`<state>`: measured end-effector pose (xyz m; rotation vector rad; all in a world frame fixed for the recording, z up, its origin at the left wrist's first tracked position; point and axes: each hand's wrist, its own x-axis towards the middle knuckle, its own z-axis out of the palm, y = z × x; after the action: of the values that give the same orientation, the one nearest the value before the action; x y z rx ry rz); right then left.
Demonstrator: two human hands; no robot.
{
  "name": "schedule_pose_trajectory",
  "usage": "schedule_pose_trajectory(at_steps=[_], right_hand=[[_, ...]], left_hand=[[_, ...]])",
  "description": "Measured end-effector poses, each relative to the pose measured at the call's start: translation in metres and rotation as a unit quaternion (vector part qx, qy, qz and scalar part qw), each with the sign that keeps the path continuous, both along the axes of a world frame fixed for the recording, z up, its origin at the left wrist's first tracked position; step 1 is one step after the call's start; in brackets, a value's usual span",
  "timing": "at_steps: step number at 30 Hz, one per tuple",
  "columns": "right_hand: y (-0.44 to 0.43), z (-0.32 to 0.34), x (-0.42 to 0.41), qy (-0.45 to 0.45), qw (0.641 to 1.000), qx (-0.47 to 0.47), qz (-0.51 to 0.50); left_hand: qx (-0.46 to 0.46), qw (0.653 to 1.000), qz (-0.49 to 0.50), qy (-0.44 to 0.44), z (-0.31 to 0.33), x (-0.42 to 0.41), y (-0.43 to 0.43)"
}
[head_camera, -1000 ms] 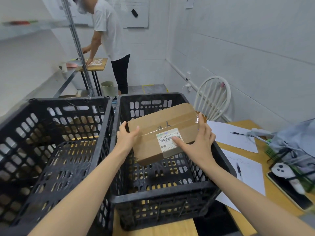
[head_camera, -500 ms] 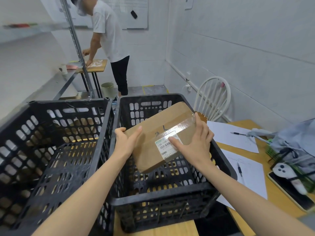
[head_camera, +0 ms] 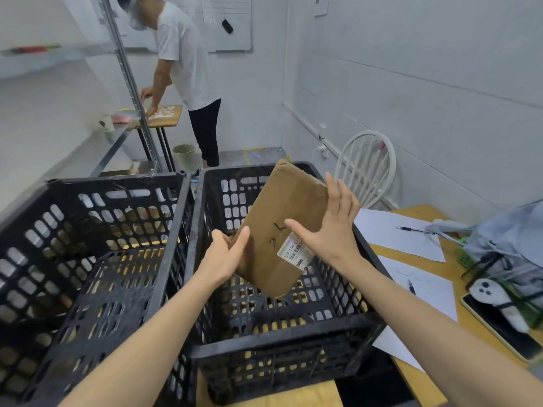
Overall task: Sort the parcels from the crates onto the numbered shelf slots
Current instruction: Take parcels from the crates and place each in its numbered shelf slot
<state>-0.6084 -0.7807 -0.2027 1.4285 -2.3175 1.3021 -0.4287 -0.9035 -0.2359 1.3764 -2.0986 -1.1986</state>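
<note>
Holding parcel [head_camera: 273, 230] in left grip [head_camera: 223, 257], right grip [head_camera: 332, 230] splayed, black crate [head_camera: 282, 345], wooden table [head_camera: 293, 396], white wall [head_camera: 411, 83]

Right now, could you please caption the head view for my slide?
Left hand grips a tilted brown parcel over the right black crate while the right hand steadies it.

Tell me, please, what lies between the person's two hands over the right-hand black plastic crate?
In the head view, a brown cardboard parcel, tilted: the left hand grips its lower edge, the right hand lies open at its right edge.
</note>
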Motion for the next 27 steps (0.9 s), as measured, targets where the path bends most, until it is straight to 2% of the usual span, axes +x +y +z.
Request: schedule_pose_trajectory(at_steps=[5, 10, 15, 22, 27], right_hand=[[0.002, -0.014, 0.0, -0.021, 0.998, 0.014, 0.056], [0.011, -0.022, -0.006, -0.086, 0.995, 0.035, 0.037], [0.009, -0.022, -0.003, -0.101, 0.993, 0.028, 0.052], [0.011, -0.028, -0.007, -0.141, 0.984, 0.09, 0.067], [0.009, -0.027, -0.01, -0.106, 0.988, 0.098, 0.049]], left_hand=[[0.022, 0.997, -0.065, -0.024, -0.002, 0.002, 0.005], [0.023, 0.99, -0.127, -0.048, -0.011, 0.001, 0.0], [0.08, 0.98, -0.174, -0.062, -0.016, -0.002, -0.002], [0.112, 0.975, -0.182, -0.059, -0.012, -0.001, -0.001], [0.096, 0.978, -0.176, -0.059, -0.009, 0.0, 0.0]])
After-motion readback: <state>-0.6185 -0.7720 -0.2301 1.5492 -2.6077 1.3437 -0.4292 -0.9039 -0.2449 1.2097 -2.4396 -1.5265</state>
